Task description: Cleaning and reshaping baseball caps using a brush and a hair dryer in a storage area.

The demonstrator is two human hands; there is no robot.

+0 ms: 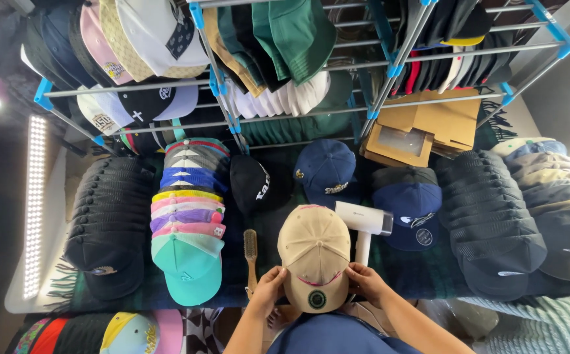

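Squarely between left hand [268, 286] and right hand [366, 280], both grasping: beige cap [314, 252].

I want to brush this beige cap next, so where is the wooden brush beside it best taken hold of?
Probably by the wooden brush's narrow handle, reaching with the left hand, which is nearest. The brush lies flat left of the beige cap, bristled head pointing away and handle toward the person, its end near that hand.
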